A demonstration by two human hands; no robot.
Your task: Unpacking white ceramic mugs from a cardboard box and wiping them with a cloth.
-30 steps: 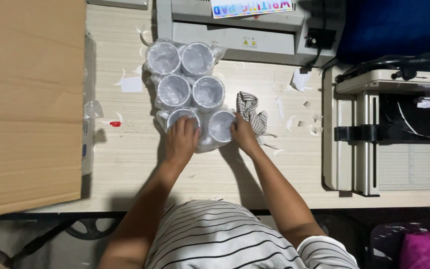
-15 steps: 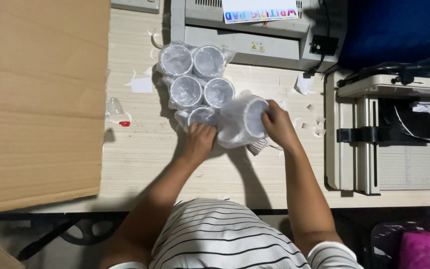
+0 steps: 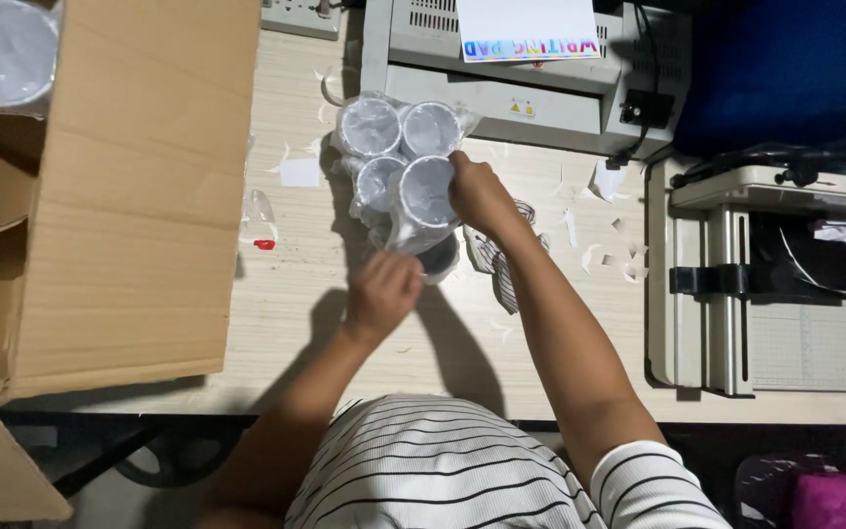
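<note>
A cluster of white mugs wrapped in clear plastic [image 3: 384,137] stands on the light wooden table [image 3: 315,294]. My right hand [image 3: 477,191] grips one plastic-wrapped white mug [image 3: 423,201], lifted and tilted above the group. My left hand [image 3: 384,289] sits just below it with fingers curled, pinching the loose plastic at the mug's lower end. A dark-bottomed mug [image 3: 438,260] lies partly hidden under the lifted one.
A large open cardboard box [image 3: 139,186] fills the left side, with a wrapped round item [image 3: 2,49] at its top corner. A grey machine [image 3: 531,78] stands at the back, another device [image 3: 766,274] on the right. Paper scraps [image 3: 599,181] litter the table.
My right hand has lifted one wrapped mug out of the group and tilted it higher. My left hand has drawn back toward me, pulling at the plastic. The view has shifted, showing more of the box.
</note>
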